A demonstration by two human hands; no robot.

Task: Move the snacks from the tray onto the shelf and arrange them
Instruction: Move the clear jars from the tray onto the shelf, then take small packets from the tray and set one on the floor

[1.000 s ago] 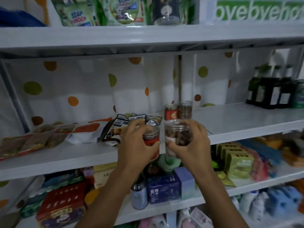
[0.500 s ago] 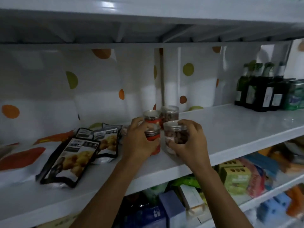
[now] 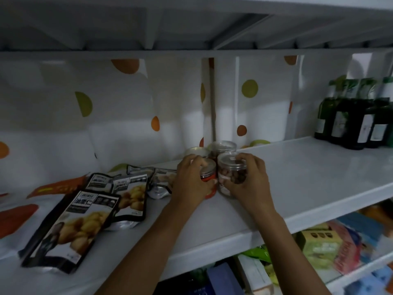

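Observation:
My left hand (image 3: 190, 182) grips a red-labelled can (image 3: 208, 174) with a silver lid, standing on the white shelf (image 3: 308, 179). Right beside it my right hand (image 3: 248, 182) wraps a clear plastic jar of brown nuts (image 3: 232, 171), also on the shelf. The two containers touch side by side. Just behind them stand another can (image 3: 196, 151) and another clear jar (image 3: 222, 146) against the dotted backing. Black snack pouches (image 3: 72, 226) showing yellow chestnuts lie flat to the left. No tray is in view.
Dark green bottles (image 3: 353, 122) stand at the shelf's far right. Orange-and-white packets (image 3: 17, 216) lie at the far left. The shelf above (image 3: 191, 52) hangs low overhead. Boxes and packets (image 3: 323, 245) fill the lower shelf beneath my arms.
Both hands carried the can and the jar up from the shelf's front edge and deeper in, setting them down in front of the rear can and jar. The view moved closer.

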